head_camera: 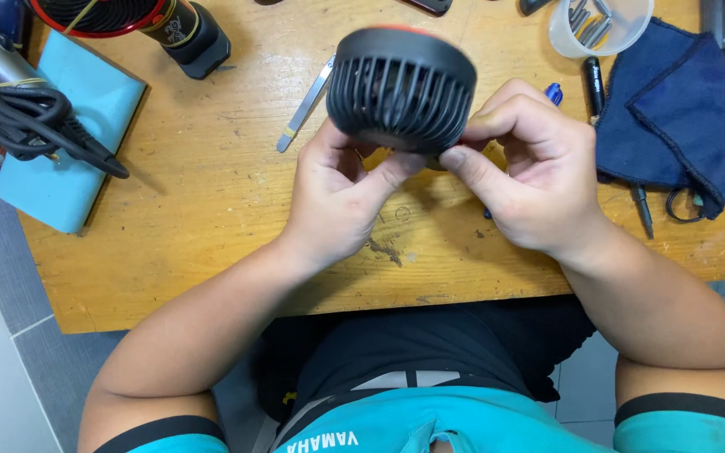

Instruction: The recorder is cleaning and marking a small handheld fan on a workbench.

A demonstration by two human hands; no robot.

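A small round black fan (402, 85) with a slatted grille is held up above the wooden table (203, 210). My left hand (337, 197) grips its lower left edge with thumb and fingers. My right hand (530, 172) pinches its lower right edge, thumb pressed near the left thumb. A thin red rim shows along the fan's top. What lies under the fan is hidden.
Metal tweezers (304, 107) lie left of the fan. A blue pad (69, 143) with a coiled black cable (35, 122) sits at the far left, a black and red tool (169, 29) behind it. A dark blue cloth (673, 117), pens and a clear cup of bits (599, 25) are at the right.
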